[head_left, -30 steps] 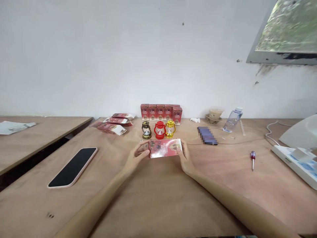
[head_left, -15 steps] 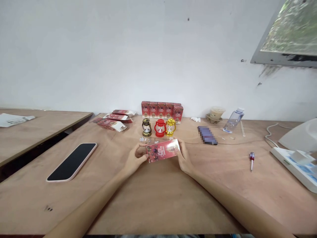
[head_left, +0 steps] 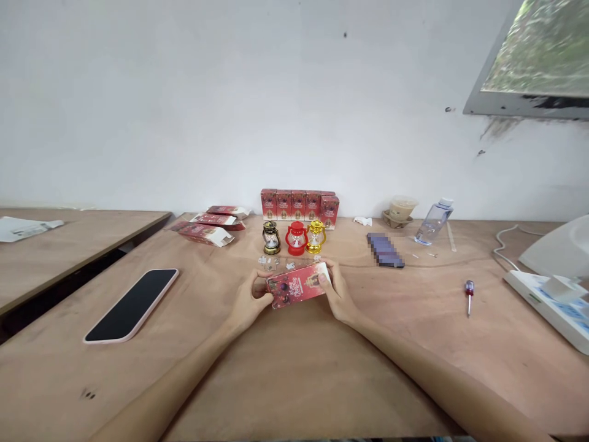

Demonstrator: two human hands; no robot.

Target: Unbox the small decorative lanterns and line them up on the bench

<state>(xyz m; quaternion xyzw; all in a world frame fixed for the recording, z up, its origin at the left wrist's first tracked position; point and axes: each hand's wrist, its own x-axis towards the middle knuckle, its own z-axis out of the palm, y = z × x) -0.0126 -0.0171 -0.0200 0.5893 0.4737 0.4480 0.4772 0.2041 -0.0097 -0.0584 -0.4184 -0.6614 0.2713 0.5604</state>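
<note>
A red printed cardboard box [head_left: 297, 286] is held tilted above the table by both hands. My left hand [head_left: 251, 302] grips its left end, thumb on the front edge. At the right end my right hand [head_left: 338, 293] holds it with the thumb on the printed face. Just beyond the box stand three small lanterns: a black-and-bronze lantern [head_left: 271, 239], a red lantern [head_left: 297, 240] and a gold lantern [head_left: 315, 238]. Small pale bits [head_left: 264, 261] lie between the lanterns and the box. Fingers behind the box are partly hidden.
Several upright red boxes [head_left: 298, 204] line the wall; open flattened-looking boxes [head_left: 207, 233] lie left of them. A phone [head_left: 133, 306] rests at left. Rightward are a blurred dark object [head_left: 385, 250], a cup [head_left: 400, 210], a bottle [head_left: 434, 222], a screwdriver [head_left: 469, 296] and a power strip [head_left: 547, 304].
The box has shifted slightly left and toward me, with both hands still on it. My right thumb has slid inward over the printed face.
</note>
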